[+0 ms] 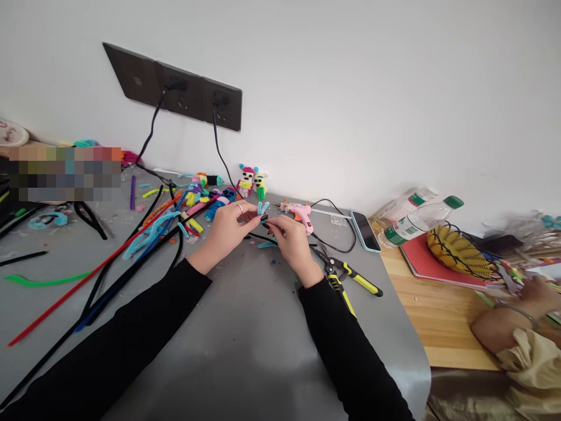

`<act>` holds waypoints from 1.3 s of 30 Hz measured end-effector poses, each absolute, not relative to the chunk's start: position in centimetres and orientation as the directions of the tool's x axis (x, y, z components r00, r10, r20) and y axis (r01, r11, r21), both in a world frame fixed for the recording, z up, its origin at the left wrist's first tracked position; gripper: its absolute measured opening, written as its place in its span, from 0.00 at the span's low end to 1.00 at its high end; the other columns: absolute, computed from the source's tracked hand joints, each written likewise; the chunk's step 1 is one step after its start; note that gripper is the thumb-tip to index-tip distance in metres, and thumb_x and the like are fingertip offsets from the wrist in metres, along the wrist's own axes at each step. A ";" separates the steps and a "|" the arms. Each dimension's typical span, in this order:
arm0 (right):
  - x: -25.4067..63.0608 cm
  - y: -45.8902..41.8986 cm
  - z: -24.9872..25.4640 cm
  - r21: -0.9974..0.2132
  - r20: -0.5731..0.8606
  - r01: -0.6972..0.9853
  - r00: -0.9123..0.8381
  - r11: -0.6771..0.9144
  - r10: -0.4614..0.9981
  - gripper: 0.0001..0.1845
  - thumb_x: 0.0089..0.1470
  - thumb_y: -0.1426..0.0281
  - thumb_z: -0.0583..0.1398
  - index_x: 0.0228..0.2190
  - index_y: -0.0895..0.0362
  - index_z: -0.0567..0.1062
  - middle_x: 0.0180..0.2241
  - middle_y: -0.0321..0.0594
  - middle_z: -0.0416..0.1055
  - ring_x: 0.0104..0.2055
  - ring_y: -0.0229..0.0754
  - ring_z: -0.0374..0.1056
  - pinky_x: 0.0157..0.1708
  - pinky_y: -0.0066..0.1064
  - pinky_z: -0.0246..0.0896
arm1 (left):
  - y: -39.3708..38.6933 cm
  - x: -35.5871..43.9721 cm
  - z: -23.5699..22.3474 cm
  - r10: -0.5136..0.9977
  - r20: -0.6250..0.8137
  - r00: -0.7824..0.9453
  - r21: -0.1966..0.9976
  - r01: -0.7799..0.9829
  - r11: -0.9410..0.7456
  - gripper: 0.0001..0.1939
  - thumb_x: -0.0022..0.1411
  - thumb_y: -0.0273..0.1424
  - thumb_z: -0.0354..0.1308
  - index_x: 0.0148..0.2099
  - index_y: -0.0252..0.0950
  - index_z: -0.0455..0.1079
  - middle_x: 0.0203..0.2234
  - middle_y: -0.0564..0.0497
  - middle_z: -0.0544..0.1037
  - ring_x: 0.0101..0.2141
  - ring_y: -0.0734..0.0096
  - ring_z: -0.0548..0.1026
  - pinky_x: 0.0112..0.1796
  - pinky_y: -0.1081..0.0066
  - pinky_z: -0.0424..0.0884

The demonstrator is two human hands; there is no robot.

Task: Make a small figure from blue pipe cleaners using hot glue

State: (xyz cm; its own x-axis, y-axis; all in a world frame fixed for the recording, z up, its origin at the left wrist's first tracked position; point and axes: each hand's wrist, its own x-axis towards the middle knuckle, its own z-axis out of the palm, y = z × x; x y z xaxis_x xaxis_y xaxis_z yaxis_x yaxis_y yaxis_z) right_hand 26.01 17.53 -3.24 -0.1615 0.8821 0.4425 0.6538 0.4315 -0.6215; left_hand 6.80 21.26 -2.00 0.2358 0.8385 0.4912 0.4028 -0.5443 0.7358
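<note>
Your left hand point(228, 228) and right hand point(291, 242) meet over the grey table point(245, 327), fingertips pinched together on a short blue pipe cleaner piece point(263, 207) that sticks up between them. A thin black pipe cleaner point(263, 240) runs under both hands. Pink glue gun point(300, 211) lies just beyond your right hand; yellow-handled cutters point(346, 278) lie beside your right wrist. Loose coloured pipe cleaners point(153, 231) lie to your left. A phone point(365, 231) rests near the table edge.
</note>
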 end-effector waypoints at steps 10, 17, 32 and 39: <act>25.7 17.3 -2.8 -0.648 0.437 0.613 -0.188 0.452 0.880 0.11 0.67 0.69 0.59 0.35 0.52 0.81 0.32 0.41 0.80 0.37 0.46 0.75 0.42 0.36 0.68 | 20.8 6.7 -1.9 0.727 0.651 0.217 0.633 0.375 -0.678 0.12 0.67 0.36 0.57 0.38 0.38 0.80 0.34 0.47 0.85 0.32 0.65 0.81 0.36 0.68 0.76; 27.8 17.7 -2.5 -0.674 0.467 0.702 0.164 0.230 0.869 0.15 0.70 0.61 0.54 0.46 0.55 0.75 0.43 0.49 0.79 0.44 0.49 0.73 0.47 0.40 0.67 | 21.1 6.2 -1.8 0.744 0.656 0.128 0.618 0.476 -0.626 0.10 0.66 0.35 0.58 0.35 0.38 0.78 0.32 0.48 0.84 0.32 0.65 0.80 0.37 0.68 0.76; 29.1 21.5 -4.0 -0.221 0.331 0.905 0.421 -0.364 0.844 0.16 0.54 0.67 0.61 0.41 0.66 0.76 0.46 0.67 0.75 0.49 0.66 0.69 0.46 0.49 0.64 | 19.1 4.1 -1.9 0.824 0.508 0.250 0.698 0.441 -0.564 0.16 0.65 0.44 0.57 0.36 0.37 0.76 0.28 0.48 0.83 0.27 0.66 0.79 0.30 0.70 0.76; 29.9 19.8 -2.6 -0.420 0.447 0.875 0.431 -0.242 0.784 0.13 0.54 0.64 0.59 0.40 0.55 0.67 0.35 0.49 0.76 0.35 0.53 0.71 0.34 0.37 0.61 | 16.3 1.7 -2.7 0.883 0.424 0.201 0.721 0.516 -0.463 0.13 0.62 0.41 0.58 0.35 0.38 0.76 0.25 0.50 0.82 0.24 0.68 0.78 0.29 0.71 0.75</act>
